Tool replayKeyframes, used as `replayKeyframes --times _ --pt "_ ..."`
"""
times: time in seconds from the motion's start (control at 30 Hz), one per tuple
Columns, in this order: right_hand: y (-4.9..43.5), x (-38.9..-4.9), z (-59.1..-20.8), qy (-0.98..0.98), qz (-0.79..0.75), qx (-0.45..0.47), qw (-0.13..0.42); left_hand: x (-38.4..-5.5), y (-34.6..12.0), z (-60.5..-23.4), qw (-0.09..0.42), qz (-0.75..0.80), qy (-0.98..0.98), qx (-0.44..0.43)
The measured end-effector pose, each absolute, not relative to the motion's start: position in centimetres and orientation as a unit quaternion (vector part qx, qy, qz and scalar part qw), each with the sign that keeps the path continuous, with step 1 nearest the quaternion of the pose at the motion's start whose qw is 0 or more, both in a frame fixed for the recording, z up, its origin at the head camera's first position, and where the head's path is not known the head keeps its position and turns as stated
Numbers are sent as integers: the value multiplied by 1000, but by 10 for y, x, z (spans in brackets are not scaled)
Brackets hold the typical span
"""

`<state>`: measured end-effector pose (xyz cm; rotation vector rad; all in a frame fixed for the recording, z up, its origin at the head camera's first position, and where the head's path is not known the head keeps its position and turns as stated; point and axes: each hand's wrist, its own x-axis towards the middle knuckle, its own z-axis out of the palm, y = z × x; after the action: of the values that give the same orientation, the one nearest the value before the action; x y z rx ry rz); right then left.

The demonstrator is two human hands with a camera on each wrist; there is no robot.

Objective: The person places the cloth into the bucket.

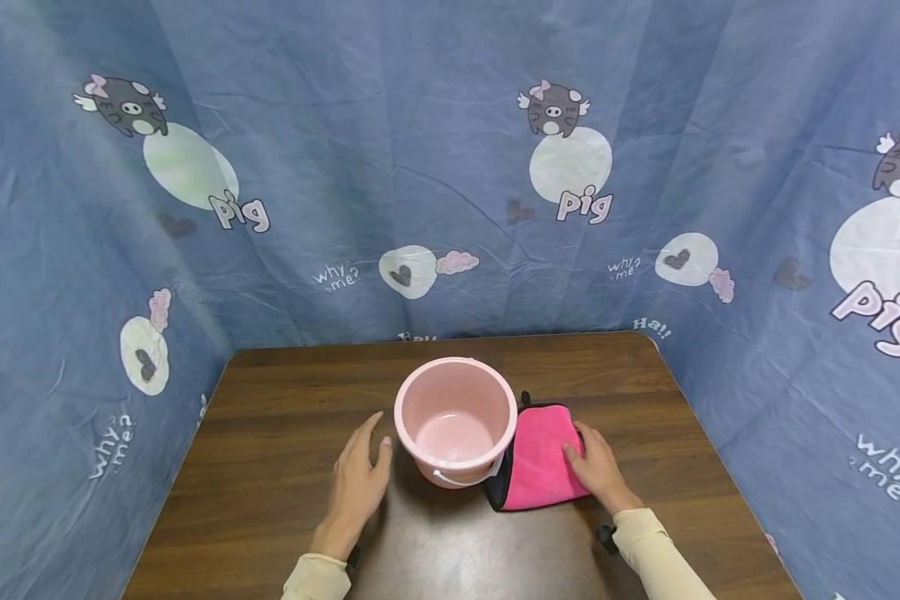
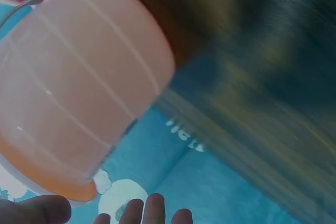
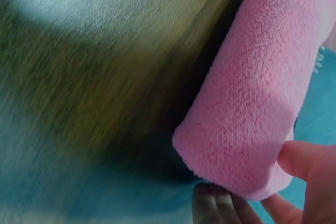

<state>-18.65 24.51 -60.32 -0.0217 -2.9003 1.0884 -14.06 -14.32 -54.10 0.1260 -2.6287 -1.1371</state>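
Observation:
A pale pink plastic bucket (image 1: 450, 429) stands upright on the table, its white handle hanging down at the near side. Just left of it is my left hand (image 1: 358, 482), fingers extended and thumb spread, with a small gap to the bucket. Against the bucket's right side lies a bright pink fuzzy cloth piece (image 1: 543, 458) with black trim and a small black loop. My right hand (image 1: 600, 471) pinches its right edge, thumb on top and fingers beneath, as the right wrist view shows. That end of the fuzzy piece (image 3: 247, 103) looks thick and rounded.
The brown wooden table (image 1: 270, 467) ends at a blue curtain (image 1: 450, 167) printed with cartoon pigs, which closes in the back and both sides. Bare wood lies left of the bucket and along the table's right side.

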Motion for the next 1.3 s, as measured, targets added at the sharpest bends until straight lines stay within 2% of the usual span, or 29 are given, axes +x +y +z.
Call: replayKeyframes --times 0.73,1.0,1.3 --pt "235 -190 -601 -924 378 -56 -21 -149 -118 -533 136 -466 -874 27" --pt "234 -190 -603 -926 374 -54 -11 -152 -112 -536 141 -460 -877 14" --pt "233 -191 -602 -924 377 -62 -23 -154 -107 -539 156 -483 -861 -16"
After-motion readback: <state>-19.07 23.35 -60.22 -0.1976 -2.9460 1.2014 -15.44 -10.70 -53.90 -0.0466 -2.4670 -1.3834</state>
